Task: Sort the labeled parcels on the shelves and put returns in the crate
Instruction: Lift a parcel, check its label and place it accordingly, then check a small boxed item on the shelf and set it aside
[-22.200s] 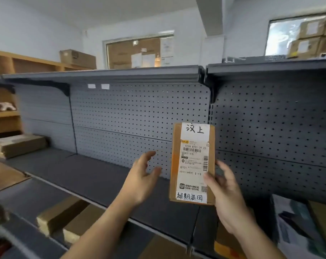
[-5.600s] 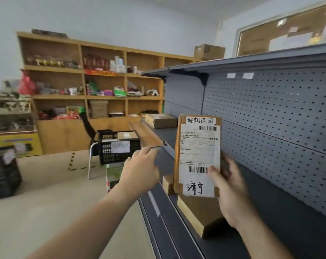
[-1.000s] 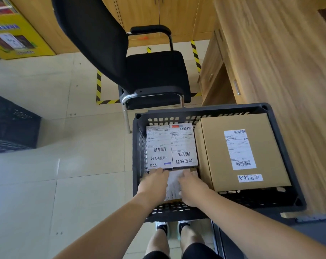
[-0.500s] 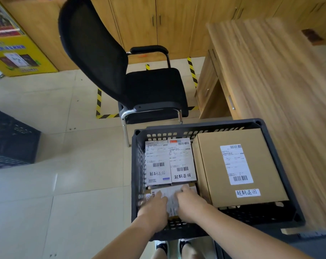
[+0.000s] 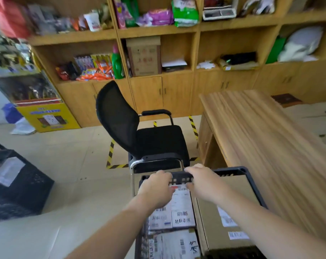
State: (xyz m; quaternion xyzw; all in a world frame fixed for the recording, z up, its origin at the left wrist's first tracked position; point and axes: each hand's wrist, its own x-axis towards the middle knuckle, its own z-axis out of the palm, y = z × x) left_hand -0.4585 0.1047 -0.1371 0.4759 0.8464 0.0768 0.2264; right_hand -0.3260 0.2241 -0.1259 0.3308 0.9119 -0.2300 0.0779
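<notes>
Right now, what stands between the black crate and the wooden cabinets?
A black mesh-backed chair stands there, close behind the crate; head view.

Bright, even light, seemingly daylight; motion blur smears the wooden shelves (image 5: 70,37) (worst at left); edges bow outward.

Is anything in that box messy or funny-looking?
Nothing is spilled or broken. One small thing: the nearest parcel in the crate lies turned sideways, so its label reads crosswise. The two small parcels beyond it and the big box lie straight. All of them lie flat.
</notes>
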